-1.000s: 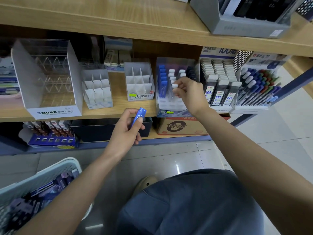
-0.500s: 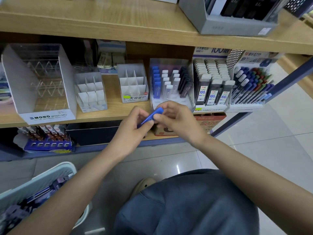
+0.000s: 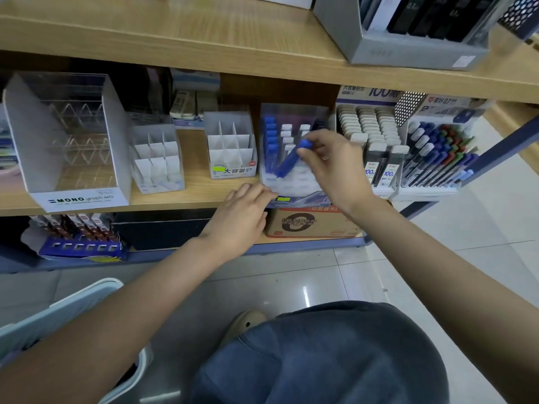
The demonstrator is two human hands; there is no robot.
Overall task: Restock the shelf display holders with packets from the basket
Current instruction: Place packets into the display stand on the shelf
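The blue packet (image 3: 290, 160) hung tilted over the clear display holder (image 3: 294, 185), pinched at its upper end by the right hand (image 3: 335, 167). The left hand (image 3: 242, 220), fingers loosely bent and holding nothing, touched the holder's front edge on the shelf (image 3: 195, 193).

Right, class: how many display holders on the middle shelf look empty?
3: the big holder far left, the small holder beside it, the labelled holder right of that. Others may hide behind.
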